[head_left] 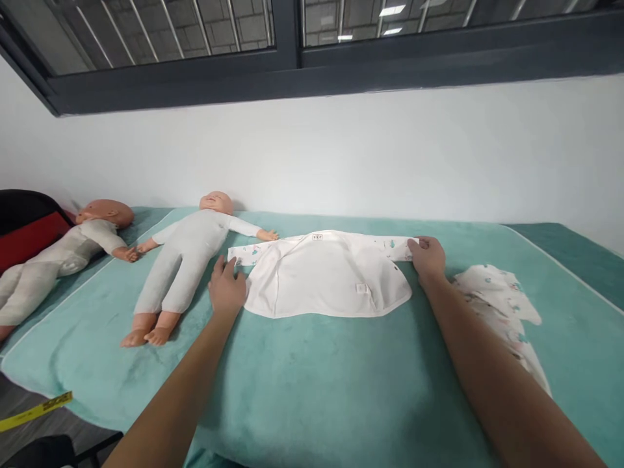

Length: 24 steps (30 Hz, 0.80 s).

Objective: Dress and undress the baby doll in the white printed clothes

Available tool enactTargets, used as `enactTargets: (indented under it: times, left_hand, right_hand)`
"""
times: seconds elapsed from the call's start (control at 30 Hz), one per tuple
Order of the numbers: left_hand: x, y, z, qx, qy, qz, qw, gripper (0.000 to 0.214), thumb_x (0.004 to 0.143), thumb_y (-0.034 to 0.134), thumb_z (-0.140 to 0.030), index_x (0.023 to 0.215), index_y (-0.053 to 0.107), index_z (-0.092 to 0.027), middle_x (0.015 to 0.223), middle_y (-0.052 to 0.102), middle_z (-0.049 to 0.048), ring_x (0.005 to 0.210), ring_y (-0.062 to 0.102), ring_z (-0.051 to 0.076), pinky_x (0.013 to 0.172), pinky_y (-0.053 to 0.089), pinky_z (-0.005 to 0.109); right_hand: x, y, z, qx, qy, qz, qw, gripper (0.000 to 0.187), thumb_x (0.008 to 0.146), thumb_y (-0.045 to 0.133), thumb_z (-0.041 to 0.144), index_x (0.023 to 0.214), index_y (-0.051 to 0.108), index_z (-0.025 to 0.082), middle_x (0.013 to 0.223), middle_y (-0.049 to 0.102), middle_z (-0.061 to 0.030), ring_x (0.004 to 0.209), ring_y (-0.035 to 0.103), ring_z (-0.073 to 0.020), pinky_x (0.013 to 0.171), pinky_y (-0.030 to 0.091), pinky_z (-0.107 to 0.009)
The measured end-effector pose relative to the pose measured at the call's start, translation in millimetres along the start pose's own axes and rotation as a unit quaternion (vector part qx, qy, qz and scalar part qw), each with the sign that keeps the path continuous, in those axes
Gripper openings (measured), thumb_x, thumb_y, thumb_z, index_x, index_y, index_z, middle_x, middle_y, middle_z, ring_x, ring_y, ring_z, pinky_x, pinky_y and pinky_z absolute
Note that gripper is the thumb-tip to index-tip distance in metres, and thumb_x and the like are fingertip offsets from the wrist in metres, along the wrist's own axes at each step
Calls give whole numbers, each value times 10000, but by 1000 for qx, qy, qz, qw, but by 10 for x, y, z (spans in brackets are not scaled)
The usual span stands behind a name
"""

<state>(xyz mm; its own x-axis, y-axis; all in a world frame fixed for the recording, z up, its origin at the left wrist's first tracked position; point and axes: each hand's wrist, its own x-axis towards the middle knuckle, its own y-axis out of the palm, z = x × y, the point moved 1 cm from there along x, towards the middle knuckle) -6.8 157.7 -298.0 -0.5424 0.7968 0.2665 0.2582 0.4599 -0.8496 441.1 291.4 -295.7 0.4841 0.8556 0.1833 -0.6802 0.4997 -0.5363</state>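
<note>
Across the middle of a teal padded cover [302,377], a small white shirt [326,273] lies spread flat, its sleeves stretched out to either side. The body is plain white, while the sleeves carry a small coloured print; a little label [318,237] sits at the neckline and a square tag [361,288] lower down, toward the right side.

The right hand [429,260] pinches the cuff of one sleeve between thumb and curled fingers. At the opposite cuff, the left hand [227,286] rests with its fingers loosely bent and slightly apart; the fingertips seem to meet the sleeve's end, though I cannot tell from this angle whether they grip it.

Just left of the shirt, a doll [188,244] in a pale bodysuit lies on its back, arms out, one hand just beside the upper edge of the sleeve. Farther left, a second doll [73,250] in whitish covering lies next to a red and black item [34,227]. Beyond the right forearm, a printed garment [502,292] lies crumpled on the cover. Behind everything stands a white wall [341,156] beneath a dark window frame [292,75]. A yellow strip [36,411] shows at the lower left.
</note>
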Motion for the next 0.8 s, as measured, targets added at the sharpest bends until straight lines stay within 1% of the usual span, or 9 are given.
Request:
enactTargets:
  times: [0.13, 0.27, 0.33, 0.4, 0.47, 0.53, 0.6, 0.7, 0.8]
  left_hand:
    - [-1, -1, -6, 5, 1, -5, 1000, 492, 870, 414, -230, 1335, 573, -209, 1554, 368, 108, 1392, 402, 300, 1113, 369, 489]
    - [7, 11, -14, 13, 3, -6, 1000, 463, 861, 415, -219, 1282, 608, -220, 1520, 423, 98, 1373, 428, 292, 1104, 384, 477]
    - [9, 14, -19, 16, 5, -10, 1000, 451, 853, 428, -212, 1260, 621, -215, 1508, 437, 103, 1361, 441, 296, 1100, 389, 478]
    - [9, 15, -23, 19, 6, -13, 1000, 442, 849, 435, -207, 1247, 629, -213, 1501, 446, 102, 1353, 450, 299, 1098, 392, 478]
    - [10, 16, -25, 21, 8, -13, 1000, 437, 851, 436, -206, 1242, 632, -212, 1500, 449, 101, 1351, 452, 301, 1093, 396, 482]
    - [13, 20, -23, 22, 8, -11, 1000, 432, 855, 436, -209, 1240, 632, -210, 1503, 446, 104, 1351, 450, 305, 1089, 397, 492]
    - [12, 24, -17, 26, 7, -11, 1000, 427, 860, 436, -212, 1238, 633, -210, 1506, 443, 105, 1354, 447, 305, 1089, 394, 498]
    - [0, 26, -13, 34, 19, -14, 999, 421, 867, 428, -206, 1232, 637, -218, 1518, 435, 83, 1363, 438, 289, 1089, 397, 485]
    - [-17, 19, -28, 49, 60, -7, 997, 428, 911, 377, -230, 1264, 619, -237, 1551, 389, 44, 1416, 369, 271, 1094, 385, 499]
  right_hand:
    - [56, 62, -12, 1, -9, -37, 999, 401, 815, 537, 292, 1175, 562, 117, 1057, 657, -146, 857, 617, -207, 776, 477, -317]
    - [99, 67, -51, -24, -44, -54, 997, 380, 838, 504, 277, 1176, 547, 108, 1109, 636, -161, 909, 624, -221, 843, 480, -348]
    - [86, 70, -31, -29, -76, -51, 995, 393, 844, 485, 246, 1205, 532, 99, 1192, 603, -177, 1016, 610, -234, 902, 476, -360]
    - [33, 88, 27, -45, -137, -41, 989, 407, 843, 482, 219, 1230, 535, 107, 1292, 559, -175, 1190, 535, -252, 1020, 424, -384]
    - [-59, 135, 104, -80, -229, -7, 970, 420, 861, 464, 212, 1263, 542, 118, 1371, 523, -158, 1311, 440, -259, 1115, 346, -411]
    - [-171, 214, 172, -129, -328, 58, 934, 436, 901, 417, 230, 1304, 536, 111, 1425, 491, -148, 1348, 405, -258, 1151, 307, -426]
    - [-269, 307, 207, -183, -385, 139, 894, 454, 937, 378, 268, 1329, 532, 99, 1445, 481, -144, 1347, 414, -256, 1160, 298, -426]
    - [-348, 412, 197, -258, -388, 232, 854, 488, 977, 317, 317, 1357, 519, 86, 1455, 477, -143, 1351, 424, -248, 1166, 288, -421]
    - [-357, 428, 153, -315, -345, 236, 852, 533, 999, 279, 383, 1400, 473, 90, 1511, 405, -141, 1411, 350, -249, 1167, 273, -449]
